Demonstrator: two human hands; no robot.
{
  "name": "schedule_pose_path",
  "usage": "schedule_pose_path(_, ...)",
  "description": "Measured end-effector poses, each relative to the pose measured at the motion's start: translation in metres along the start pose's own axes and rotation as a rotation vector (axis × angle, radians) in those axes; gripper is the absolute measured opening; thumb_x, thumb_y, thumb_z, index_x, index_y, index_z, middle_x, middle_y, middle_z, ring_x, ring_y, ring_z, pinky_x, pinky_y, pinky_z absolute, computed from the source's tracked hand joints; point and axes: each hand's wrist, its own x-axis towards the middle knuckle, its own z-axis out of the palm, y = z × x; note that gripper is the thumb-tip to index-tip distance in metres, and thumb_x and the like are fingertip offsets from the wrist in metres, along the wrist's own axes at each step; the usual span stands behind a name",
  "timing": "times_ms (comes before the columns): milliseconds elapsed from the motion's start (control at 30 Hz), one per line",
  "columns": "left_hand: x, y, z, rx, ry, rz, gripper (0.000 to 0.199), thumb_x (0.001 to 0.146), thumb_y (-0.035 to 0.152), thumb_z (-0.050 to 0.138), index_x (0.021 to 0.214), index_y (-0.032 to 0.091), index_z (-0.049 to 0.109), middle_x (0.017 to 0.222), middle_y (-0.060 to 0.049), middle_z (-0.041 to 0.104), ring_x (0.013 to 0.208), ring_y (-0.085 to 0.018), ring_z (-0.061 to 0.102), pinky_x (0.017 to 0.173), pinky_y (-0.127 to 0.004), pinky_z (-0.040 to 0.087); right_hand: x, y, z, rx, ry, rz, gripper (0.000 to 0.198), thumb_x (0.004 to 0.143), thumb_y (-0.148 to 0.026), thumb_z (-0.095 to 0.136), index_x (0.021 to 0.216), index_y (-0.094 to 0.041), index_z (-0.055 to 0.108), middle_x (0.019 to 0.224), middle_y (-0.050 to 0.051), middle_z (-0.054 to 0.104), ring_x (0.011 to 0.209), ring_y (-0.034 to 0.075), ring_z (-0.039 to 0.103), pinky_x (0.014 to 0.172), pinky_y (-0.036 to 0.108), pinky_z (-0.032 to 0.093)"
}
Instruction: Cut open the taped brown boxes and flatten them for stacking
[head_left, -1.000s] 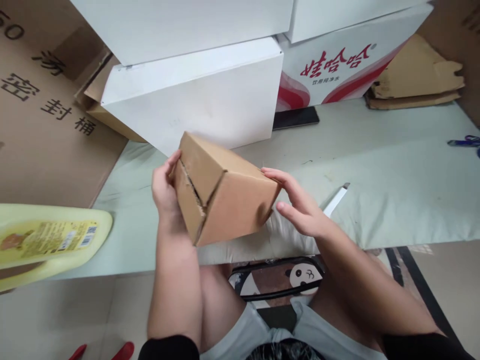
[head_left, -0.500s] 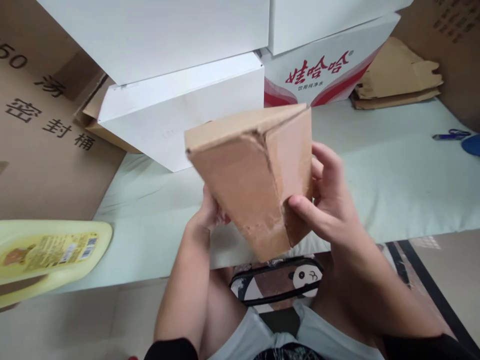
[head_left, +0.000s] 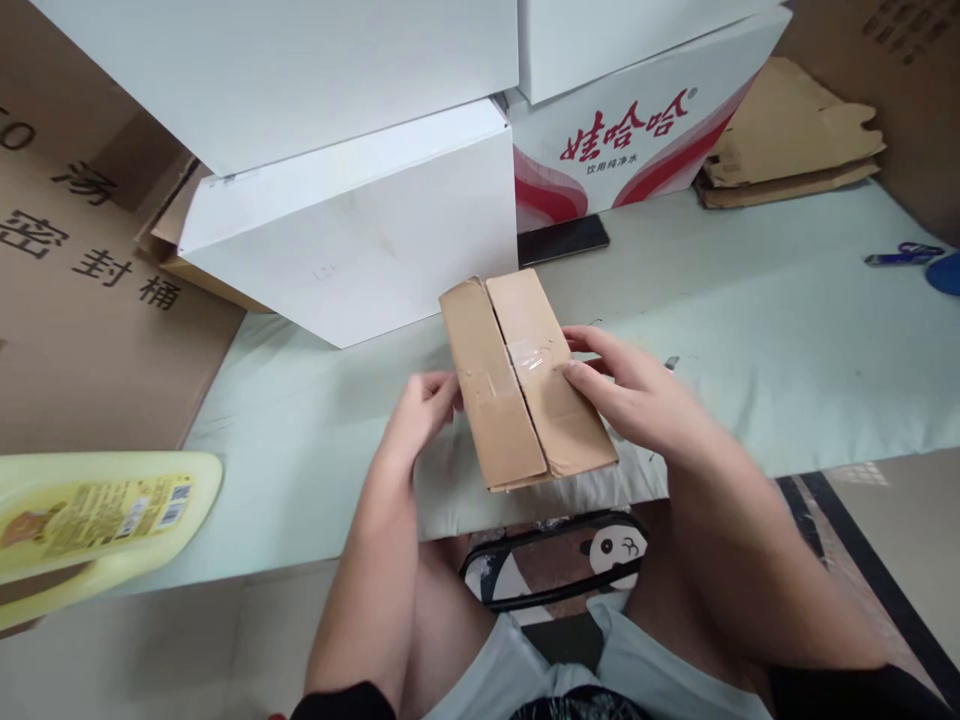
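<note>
Small box [head_left: 491, 420]: matt cardboard; tape [head_left: 529, 354]: glossy, clear. Table cover [head_left: 780, 340]: creased cloth. Yellow bottle [head_left: 112, 515]: smooth plastic.

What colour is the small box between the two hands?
The small box is light brown, seen best in the head view.

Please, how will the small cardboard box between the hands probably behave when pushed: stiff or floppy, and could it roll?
The box seems fairly stiff, judging by its square, upright shape. Its flaps may yield slightly where a gap shows between them. With flat faces, it should slide rather than roll.
</note>
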Motion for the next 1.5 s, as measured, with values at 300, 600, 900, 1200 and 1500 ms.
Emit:
schedule_pose_path(300,-0.014,0.019,0.015,0.211,0.071,0.753,0.037,0.105,0.047,0.049,0.125,0.028,0.073,0.144,-0.008,0.066,0.139,-0.026,0.057,0.126,-0.052,0.038,-0.003,0.001,-0.002,-0.139,0.010,-0.016,0.047,0.101,-0.043,0.044,0.139,-0.019,0.059,0.136,0.014,0.071,0.108,0.028,0.072,0.089,0.042,0.058)
schedule_pose_path(600,-0.013,0.011,0.016,0.216,0.071,0.706,0.039,0.106,0.044,0.041,0.125,0.026,0.070,0.144,-0.010,0.063,0.139,-0.029,0.054,0.121,-0.052,0.044,0.032,0.050,-0.011,-0.640,0.077,0.373,0.049,0.101,-0.050,0.042,0.132,-0.018,0.062,0.120,0.016,0.076,0.112,0.037,0.069,0.081,0.042,0.050)
schedule_pose_path(900,-0.013,0.012,0.017,0.208,0.068,0.692,0.038,0.105,0.044,0.042,0.124,0.027,0.070,0.144,-0.009,0.063,0.138,-0.030,0.055,0.121,-0.055,0.043,0.031,0.057,-0.008,-0.725,0.110,0.301,0.041,0.095,-0.040,0.046,0.128,-0.021,0.063,0.109,0.013,0.077,0.102,0.034,0.070,0.070,0.038,0.045)
schedule_pose_path(1200,-0.014,0.013,0.018,0.169,0.067,0.687,0.036,0.105,0.042,0.044,0.124,0.026,0.070,0.143,-0.009,0.062,0.139,-0.029,0.054,0.122,-0.052,0.042,0.036,0.058,-0.006,-0.718,-0.126,0.314,0.044,0.097,-0.052,0.044,0.118,-0.021,0.066,0.109,0.016,0.078,0.102,0.033,0.072,0.076,0.039,0.050)
schedule_pose_path(1500,-0.014,0.013,0.018,0.233,0.069,0.668,0.040,0.105,0.046,0.040,0.124,0.026,0.069,0.143,-0.010,0.063,0.138,-0.030,0.054,0.119,-0.053,0.044,0.017,0.046,-0.025,-0.715,-0.205,0.392,0.063,0.100,-0.060,0.037,0.146,-0.022,0.056,0.132,0.017,0.073,0.125,0.041,0.066,0.101,0.055,0.049)
